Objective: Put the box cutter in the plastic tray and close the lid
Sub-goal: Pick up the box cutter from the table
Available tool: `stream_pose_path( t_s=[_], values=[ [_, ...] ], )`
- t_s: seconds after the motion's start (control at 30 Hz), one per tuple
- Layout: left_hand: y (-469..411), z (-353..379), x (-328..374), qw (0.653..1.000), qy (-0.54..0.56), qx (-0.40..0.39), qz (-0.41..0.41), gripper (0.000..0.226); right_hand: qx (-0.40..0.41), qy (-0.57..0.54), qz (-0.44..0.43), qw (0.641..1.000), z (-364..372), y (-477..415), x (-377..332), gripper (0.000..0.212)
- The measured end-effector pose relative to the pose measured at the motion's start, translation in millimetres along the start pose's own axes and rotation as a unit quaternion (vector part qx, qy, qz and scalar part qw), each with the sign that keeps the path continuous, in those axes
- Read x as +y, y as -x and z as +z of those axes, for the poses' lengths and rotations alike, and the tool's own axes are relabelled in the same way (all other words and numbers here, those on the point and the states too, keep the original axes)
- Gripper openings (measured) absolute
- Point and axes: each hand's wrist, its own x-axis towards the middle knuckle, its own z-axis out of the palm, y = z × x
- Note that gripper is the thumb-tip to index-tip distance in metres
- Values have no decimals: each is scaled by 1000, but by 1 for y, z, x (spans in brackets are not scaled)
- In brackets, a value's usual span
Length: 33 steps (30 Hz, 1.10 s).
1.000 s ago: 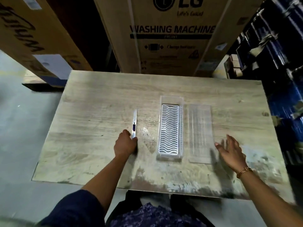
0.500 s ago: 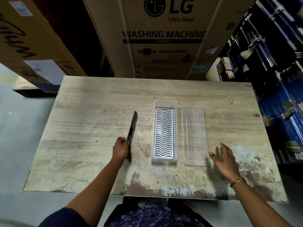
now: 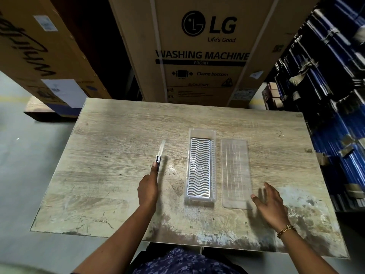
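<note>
- Slim silver box cutter (image 3: 160, 153) in left hand (image 3: 148, 189), fingers clamped on its near end, left of tray, above worn wooden desk (image 3: 118, 135).
- Clear plastic tray with wavy insert (image 3: 200, 167) empty.
- Flat clear lid (image 3: 236, 173) lies just right of tray, not on.
- Right hand (image 3: 271, 204) hovers by lid's near corner, fingers spread, holding nothing.
- Left to do, by my reckoning: placing and closing.

— What's the surface (image 3: 122, 135) made of?

— Wood-grain board, matt, pale grey-brown, with the finish worn and stained rough along the near edge.

— And the tray (image 3: 214, 165)?

— Clear plastic, smooth walls, with a glossy white wavy-ribbed insert that catches the light. The lid (image 3: 236, 175) beside it is clear plastic too, faintly ribbed, hazier.

— The box cutter (image 3: 161, 150)?

— Pale, shiny body, looks like metal, with a dark slider.

— Behind?

— A matt brown cardboard box (image 3: 201, 56), printed black.
</note>
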Motion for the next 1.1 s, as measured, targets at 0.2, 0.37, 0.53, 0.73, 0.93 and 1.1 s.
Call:
stream_pose_path(
  t_s=[0.2, 0.37, 0.53, 0.73, 0.93, 1.1],
  values=[
    [-2, -7, 0, 998, 52, -21, 27, 42, 3, 0, -3, 1000, -2, 3, 3, 77],
    [1, -11, 4, 995, 83, -49, 24, 14, 5, 2, -2, 1000, -3, 5, 5, 77],
    [12, -12, 15, 991, 111, -72, 18, 23, 7, 1, 1, 1000, -2, 4, 7, 78],
    [22, -17, 24, 983, 158, -94, 1, 33, 9, -6, -6, 1000, 3, 2, 7, 78],
    [22, -19, 27, 984, 145, -95, 26, 19, 8, -10, -4, 1000, 3, 6, 5, 78],
    [13, -35, 47, 980, -74, -152, 107, 27, 7, -9, -2, 1000, 5, 11, 7, 79]
  ],
)
